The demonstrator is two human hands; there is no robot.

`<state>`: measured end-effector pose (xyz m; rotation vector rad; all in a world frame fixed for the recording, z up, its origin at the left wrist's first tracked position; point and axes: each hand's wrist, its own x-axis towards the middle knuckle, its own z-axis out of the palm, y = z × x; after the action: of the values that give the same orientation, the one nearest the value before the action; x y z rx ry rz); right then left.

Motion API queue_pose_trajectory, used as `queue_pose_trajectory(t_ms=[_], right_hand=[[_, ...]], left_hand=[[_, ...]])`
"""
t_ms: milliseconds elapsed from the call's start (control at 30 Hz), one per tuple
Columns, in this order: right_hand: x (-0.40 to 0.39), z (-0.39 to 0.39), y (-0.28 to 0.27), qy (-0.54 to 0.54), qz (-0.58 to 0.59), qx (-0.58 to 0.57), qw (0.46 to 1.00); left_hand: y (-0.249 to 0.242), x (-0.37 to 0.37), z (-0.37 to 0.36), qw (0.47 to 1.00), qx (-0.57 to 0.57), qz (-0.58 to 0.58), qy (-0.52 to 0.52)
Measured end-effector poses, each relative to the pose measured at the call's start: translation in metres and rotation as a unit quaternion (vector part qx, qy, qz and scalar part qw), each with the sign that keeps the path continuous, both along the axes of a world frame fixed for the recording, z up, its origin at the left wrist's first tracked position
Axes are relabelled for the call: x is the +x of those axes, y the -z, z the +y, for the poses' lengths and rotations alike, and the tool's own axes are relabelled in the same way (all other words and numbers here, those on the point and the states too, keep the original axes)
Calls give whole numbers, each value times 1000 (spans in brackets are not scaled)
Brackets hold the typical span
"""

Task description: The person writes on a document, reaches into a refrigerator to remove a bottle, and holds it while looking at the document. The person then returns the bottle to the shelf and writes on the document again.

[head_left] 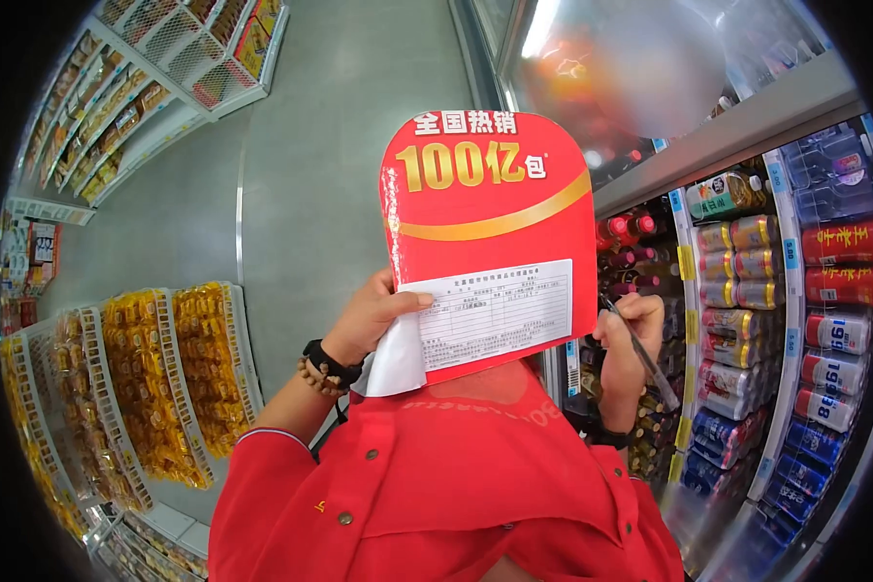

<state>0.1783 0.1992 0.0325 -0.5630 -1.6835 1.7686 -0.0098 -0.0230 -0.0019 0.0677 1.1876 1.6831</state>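
Note:
A red board (485,209) with white and gold Chinese lettering is held up in front of my chest. Across its lower part lies a white printed form (500,320), with a few handwritten marks in its table. My left hand (373,315) grips the board's left edge, the thumb pressing on the form, whose lower left corner curls over. Just right of the board, my right hand (632,335) is closed around a dark pen (655,369). The pen's upper end points toward the board's right edge, apart from the form.
On the right, fridge shelves hold packs of drink cans (732,320) and bottles (630,228), with a glass door (601,68) above. To the left stand racks of yellow packaged food (136,369) and a white shelf unit (204,58). A grey floor aisle (330,126) runs ahead.

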Motion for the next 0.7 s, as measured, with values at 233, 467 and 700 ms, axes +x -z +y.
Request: queue_pose_trajectory(t_ms=[233, 467, 700], right_hand=[[-15, -21, -1, -162, -75, 198, 964], [-16, -24, 23, -127, -67, 128, 981], [20, 38, 17, 103, 15, 99, 990]], left_hand=[[-2, -1, 4, 1000, 12, 1, 12], [3, -2, 3, 1000, -17, -3, 11], [15, -1, -13, 997, -32, -33, -64]])
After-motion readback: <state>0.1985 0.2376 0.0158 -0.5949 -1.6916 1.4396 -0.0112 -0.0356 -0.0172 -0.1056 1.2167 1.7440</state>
